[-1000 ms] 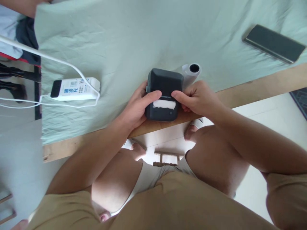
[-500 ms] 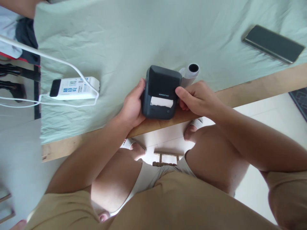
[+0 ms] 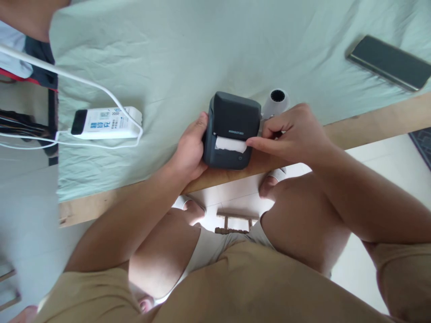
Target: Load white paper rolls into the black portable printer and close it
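A dark grey label printer stands tilted toward me at the table's front edge. A strip of white paper sticks out of its front slot, below the lid. My left hand is closed around the printer's left side, thumb along the edge. At the right end of the paper is the thumb tip of my right hand. The index finger is bent and apart from that thumb, and the other fingers are largely hidden. Just behind the right hand is a white rounded object with a black dotted round end.
A pale green cloth covers the wooden table. A black phone lies at the right. At the left, white cables cross a white box-shaped device with blue print. Part of a person's limb shows at the upper left.
My right hand has let go of the printer's right side, and its thumb has moved down to the paper's end. The left hand keeps its hold. The view has shifted slightly.
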`<state>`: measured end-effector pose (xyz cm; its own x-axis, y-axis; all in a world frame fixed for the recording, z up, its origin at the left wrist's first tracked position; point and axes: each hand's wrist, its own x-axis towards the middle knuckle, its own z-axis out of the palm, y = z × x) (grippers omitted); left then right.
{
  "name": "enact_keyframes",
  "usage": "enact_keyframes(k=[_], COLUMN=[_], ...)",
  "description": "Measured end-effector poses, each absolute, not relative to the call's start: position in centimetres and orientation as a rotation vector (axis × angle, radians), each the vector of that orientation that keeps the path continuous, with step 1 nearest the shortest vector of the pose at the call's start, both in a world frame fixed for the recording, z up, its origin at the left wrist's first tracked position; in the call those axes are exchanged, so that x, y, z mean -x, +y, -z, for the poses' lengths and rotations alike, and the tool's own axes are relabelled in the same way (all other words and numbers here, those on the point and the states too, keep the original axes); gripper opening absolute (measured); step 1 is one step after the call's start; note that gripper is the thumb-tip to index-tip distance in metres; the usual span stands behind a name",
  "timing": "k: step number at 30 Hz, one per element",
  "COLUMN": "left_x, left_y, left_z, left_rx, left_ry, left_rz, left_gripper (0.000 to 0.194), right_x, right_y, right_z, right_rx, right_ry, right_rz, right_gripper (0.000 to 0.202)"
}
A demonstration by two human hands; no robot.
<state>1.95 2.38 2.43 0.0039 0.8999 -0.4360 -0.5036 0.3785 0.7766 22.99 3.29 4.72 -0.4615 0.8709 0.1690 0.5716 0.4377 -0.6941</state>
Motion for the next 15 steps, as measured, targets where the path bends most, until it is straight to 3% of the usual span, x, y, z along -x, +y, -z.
enact_keyframes(k=[6, 11, 15], left_x=[-1.6, -1.6, -1.7], left_y=[2.5, 2.4, 2.3], left_z=[-2.0, -2.3, -2.6], left_rx=[-0.471, -0.466, -0.460], left_ry=[1.024, 1.038, 1.035], left_rz=[-1.111, -1.084, -1.072], left_gripper=[0.039, 0.037, 0.038], right_x=[-22.4, -21.6, -21.5], right_y=[2.9, 3.0, 2.9], right_z=[-5.7, -5.9, -6.2], right_rx=[1.174, 1.117, 1.228], right_ry=[-1.760, -1.543, -1.684], right_rz=[-0.680, -0.609, -0.564], right_gripper=[0.060, 0.040, 0.022])
